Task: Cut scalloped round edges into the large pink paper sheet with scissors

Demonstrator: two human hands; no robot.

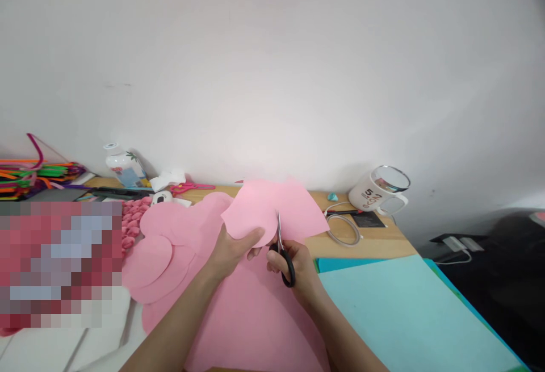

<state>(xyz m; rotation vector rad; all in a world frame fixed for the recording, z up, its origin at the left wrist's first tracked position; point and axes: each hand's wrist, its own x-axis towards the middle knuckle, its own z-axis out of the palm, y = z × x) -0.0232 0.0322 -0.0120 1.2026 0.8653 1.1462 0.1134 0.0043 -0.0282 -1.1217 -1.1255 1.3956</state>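
My left hand (236, 250) pinches the lower left part of a pink sheet of paper (270, 204), thumb on top and fingers beneath. The sheet is held up off the table, with a curved edge at its lower side. My right hand (296, 261) grips black-handled scissors (288, 267), whose metal blades point upward into the paper. Under both hands lies a large pink sheet (255, 315). Left of my left hand, several rounded pink paper pieces (147, 261) overlap in a pile.
Blue sheets (409, 304) are stacked at the right. Behind them stand a white mug (374, 190) and a coiled cable (344, 230). Pink scissors (191, 188), a white bottle (125, 166) and colourful pipe cleaners (42, 176) sit along the wall. A pixelated patch hides the left side.
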